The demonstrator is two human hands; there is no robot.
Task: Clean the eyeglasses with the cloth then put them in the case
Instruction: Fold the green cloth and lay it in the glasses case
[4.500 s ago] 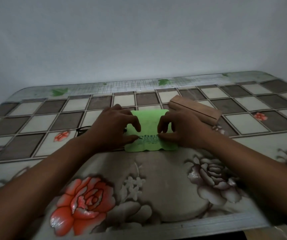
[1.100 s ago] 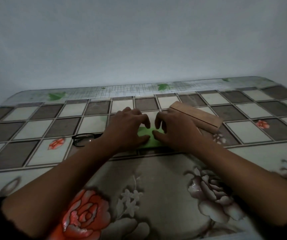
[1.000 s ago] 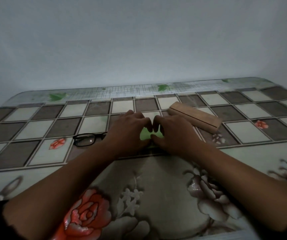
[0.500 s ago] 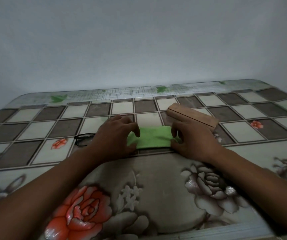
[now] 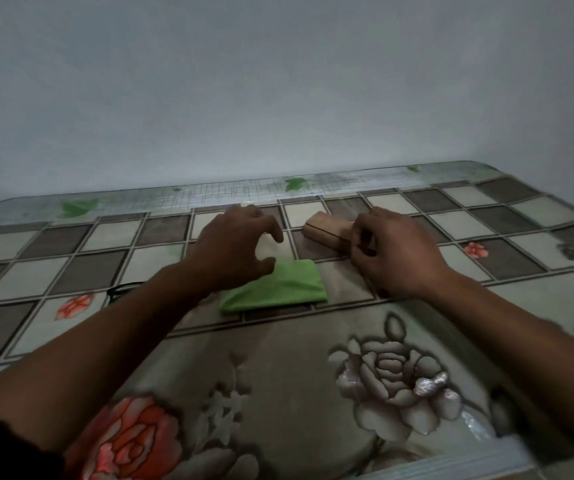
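The green cloth (image 5: 280, 285) lies folded into a narrow strip on the table. My left hand (image 5: 233, 247) hovers just over the cloth's left end, fingers spread, holding nothing. The tan eyeglass case (image 5: 327, 229) lies closed behind and to the right of the cloth. My right hand (image 5: 394, 252) covers the case's right end, its fingers and thumb curled around it. The black eyeglasses (image 5: 121, 291) lie on the table to the left; only a bit of frame shows past my left forearm.
The table (image 5: 313, 393) wears a plastic cover printed with grey checks and large roses. Its far edge meets a plain pale wall. The near edge runs along the bottom of the view.
Both hands have let go of the folded cloth. My left hand lifted above it and my right hand moved right onto the case.
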